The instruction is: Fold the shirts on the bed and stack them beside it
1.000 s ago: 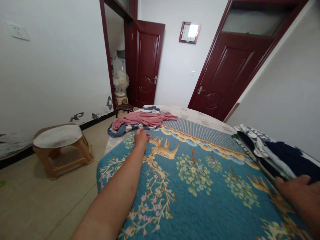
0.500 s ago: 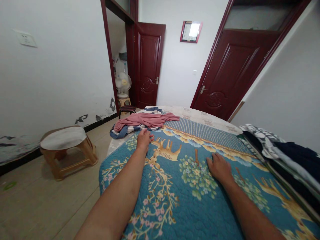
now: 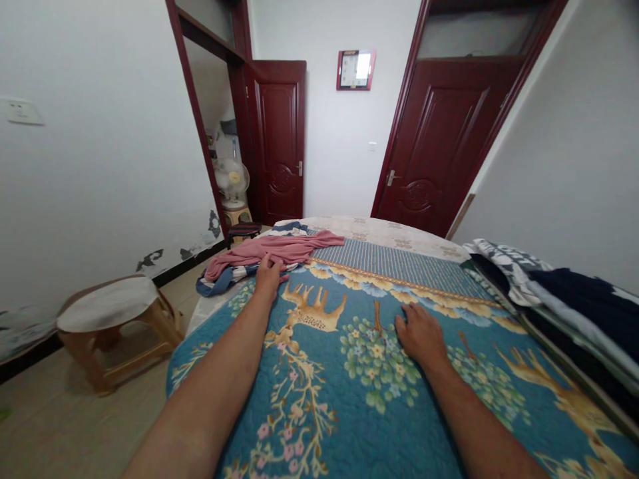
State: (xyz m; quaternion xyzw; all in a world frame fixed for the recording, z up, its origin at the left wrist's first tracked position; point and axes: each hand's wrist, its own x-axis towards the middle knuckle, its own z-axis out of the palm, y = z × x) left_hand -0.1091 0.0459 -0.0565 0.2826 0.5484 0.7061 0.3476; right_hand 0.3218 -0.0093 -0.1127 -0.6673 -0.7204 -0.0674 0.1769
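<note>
A pink garment (image 3: 259, 250) lies bunched at the far left of the bed, over a blue-and-white striped cloth (image 3: 225, 279). My left hand (image 3: 268, 278) is at the near edge of this pile, its fingertips over the pink fabric and its thumb apart from them. I see no cloth gripped in it. Palm down on the teal patterned quilt (image 3: 344, 412), my right hand (image 3: 422, 334) rests near a printed tree, fingers loosely extended and holding nothing.
Folded clothes (image 3: 564, 299) are stacked along the right side of the bed. On the floor to the left stands a plastic stool (image 3: 117, 313) with a pale top. Farther back are a small dark stool (image 3: 243, 229), a fan (image 3: 232, 179) and an open red door (image 3: 277, 140).
My left hand has moved forward to the pink garment. The right hand stays on the quilt at nearly the same spot. The whole view has shifted slightly.
</note>
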